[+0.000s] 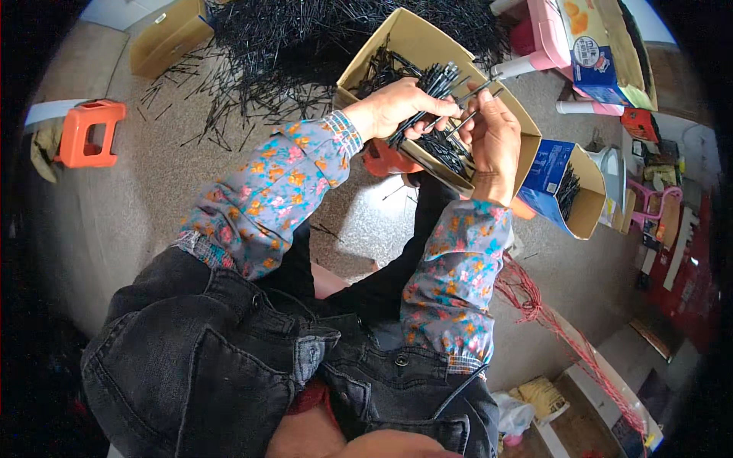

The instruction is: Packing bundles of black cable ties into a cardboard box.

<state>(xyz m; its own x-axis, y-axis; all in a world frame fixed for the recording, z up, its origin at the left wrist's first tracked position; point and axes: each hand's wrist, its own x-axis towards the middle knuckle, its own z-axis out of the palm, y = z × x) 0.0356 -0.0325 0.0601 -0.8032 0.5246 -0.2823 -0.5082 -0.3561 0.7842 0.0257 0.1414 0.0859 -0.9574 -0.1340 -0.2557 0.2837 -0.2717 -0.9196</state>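
Observation:
My left hand (397, 108) is closed around a bundle of thin black rods (440, 79), which look dark and shiny with lighter tips. Close beside it, my right hand (495, 141) pinches a few more of these rods between thumb and fingers. Both hands are over an open cardboard box (416, 37) with loose black rods (384, 67) lying inside. Floral sleeve covers reach to both wrists. Whether the rods in my right hand touch the bundle, I cannot tell.
A big heap of black rods (282, 42) spreads over the floor at the far side. An orange stool (92, 133) stands left. To the right are a blue carton (544, 169) holding rods, a pink stool (547, 34) and red cords (528, 301).

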